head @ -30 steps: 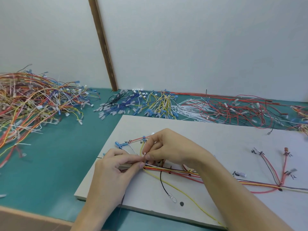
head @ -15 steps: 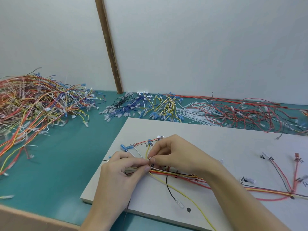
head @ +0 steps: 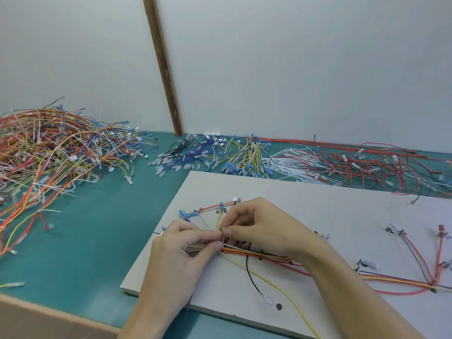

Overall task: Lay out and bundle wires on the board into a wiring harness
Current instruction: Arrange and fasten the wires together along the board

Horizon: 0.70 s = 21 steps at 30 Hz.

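A white board (head: pixel 305 206) lies on the teal table, with a bundle of red, orange, yellow and black wires (head: pixel 367 280) running along it to the right. At the bundle's left end my left hand (head: pixel 181 255) and my right hand (head: pixel 259 228) meet fingertip to fingertip. Both pinch a thin white cable tie (head: pixel 223 231) at the bundle. Short branches with blue connectors (head: pixel 184 214) fan out just beyond my fingers. A loose yellow wire (head: pixel 281 287) and a black wire (head: pixel 252 277) trail toward the board's near edge.
A big tangled heap of mixed wires (head: pixel 49 157) fills the table's left. Along the back wall lie blue and yellow wires (head: pixel 220 157), white cable ties (head: pixel 288 162) and red wires (head: pixel 362 165). A wooden strip (head: pixel 163 69) leans on the wall.
My view has shifted slightly, so everything sits a little lower and to the right. Both hands stay at the same spot on the bundle, fingertips drawn closer together.
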{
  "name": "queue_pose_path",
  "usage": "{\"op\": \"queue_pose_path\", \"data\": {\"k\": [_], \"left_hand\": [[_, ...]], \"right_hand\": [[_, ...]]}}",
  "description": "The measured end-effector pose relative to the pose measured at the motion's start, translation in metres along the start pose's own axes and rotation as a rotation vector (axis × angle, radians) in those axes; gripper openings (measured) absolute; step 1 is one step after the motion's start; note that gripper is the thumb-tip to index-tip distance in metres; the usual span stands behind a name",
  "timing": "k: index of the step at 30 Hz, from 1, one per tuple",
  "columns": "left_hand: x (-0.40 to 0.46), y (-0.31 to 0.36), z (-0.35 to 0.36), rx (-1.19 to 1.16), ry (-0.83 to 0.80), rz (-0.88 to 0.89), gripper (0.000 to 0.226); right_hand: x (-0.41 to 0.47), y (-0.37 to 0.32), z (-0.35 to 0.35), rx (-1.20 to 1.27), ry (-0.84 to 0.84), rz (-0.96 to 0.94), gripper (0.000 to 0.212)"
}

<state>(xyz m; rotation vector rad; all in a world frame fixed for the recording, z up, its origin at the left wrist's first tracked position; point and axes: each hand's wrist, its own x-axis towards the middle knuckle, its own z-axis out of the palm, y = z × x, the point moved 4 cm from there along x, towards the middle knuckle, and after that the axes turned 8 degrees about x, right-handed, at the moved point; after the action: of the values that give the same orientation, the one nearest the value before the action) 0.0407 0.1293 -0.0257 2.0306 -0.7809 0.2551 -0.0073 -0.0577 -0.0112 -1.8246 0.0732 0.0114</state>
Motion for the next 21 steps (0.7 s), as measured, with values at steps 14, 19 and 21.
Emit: {"op": "queue_pose_path", "data": {"k": [14,19,21], "left_hand": [[0.000,0.003,-0.001,-0.004,0.013,-0.006,0.034],[0.000,0.004,-0.002,-0.012,0.013,-0.045,0.031],[0.000,0.006,-0.001,-0.027,0.005,-0.058,0.027]], "right_hand": [[0.000,-0.005,0.002,-0.094,-0.032,-0.046,0.002],[0.000,-0.012,0.001,-0.141,-0.070,-0.023,0.010],[-0.001,-0.013,0.000,-0.127,-0.043,-0.005,0.013]]}}
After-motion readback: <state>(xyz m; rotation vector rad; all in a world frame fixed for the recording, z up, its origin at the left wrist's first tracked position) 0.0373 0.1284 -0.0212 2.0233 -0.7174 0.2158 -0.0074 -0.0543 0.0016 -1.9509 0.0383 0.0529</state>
